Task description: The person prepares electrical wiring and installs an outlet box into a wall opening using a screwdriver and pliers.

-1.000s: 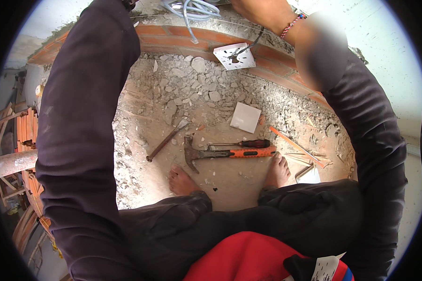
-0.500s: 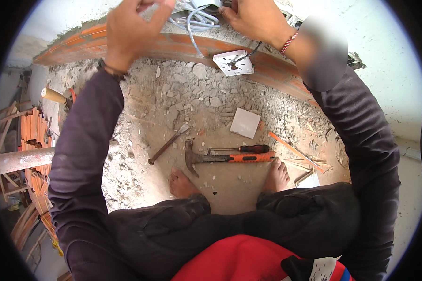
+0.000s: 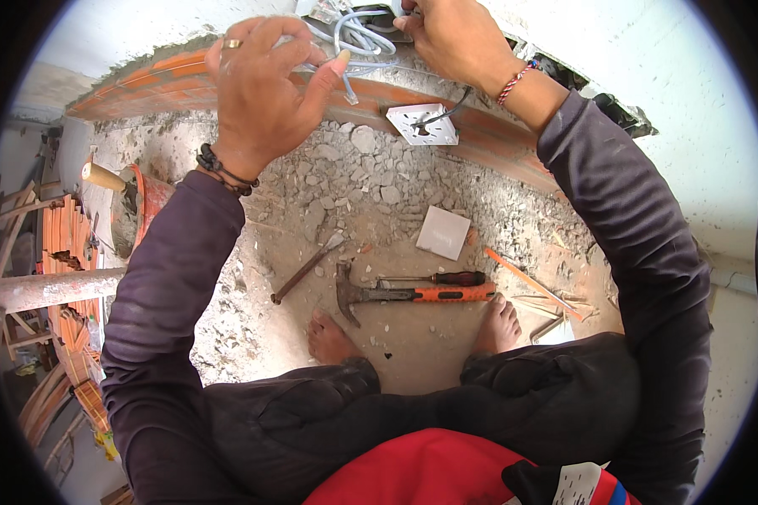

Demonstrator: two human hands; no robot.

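Note:
My left hand (image 3: 265,88), with a ring and a dark wristband, is closed around a bundle of pale grey wires (image 3: 358,42) near the top of the wall. My right hand (image 3: 455,38), with a red cord on its wrist, grips the same wires where they leave a recess in the wall. A white socket plate (image 3: 423,124) hangs from a dark cable just below my right hand, against the red bricks (image 3: 168,71).
On the rubble-strewn floor between my bare feet lie a hammer with an orange handle (image 3: 413,295), a dark-handled screwdriver (image 3: 446,279), a metal chisel (image 3: 305,268) and a white square cover (image 3: 443,232). Stacked orange bricks (image 3: 63,244) and a bucket (image 3: 139,206) stand to the left.
Both hands have risen to the wires at the wall. The view has tilted, so the hands and socket plate sit lower and nearer in the picture.

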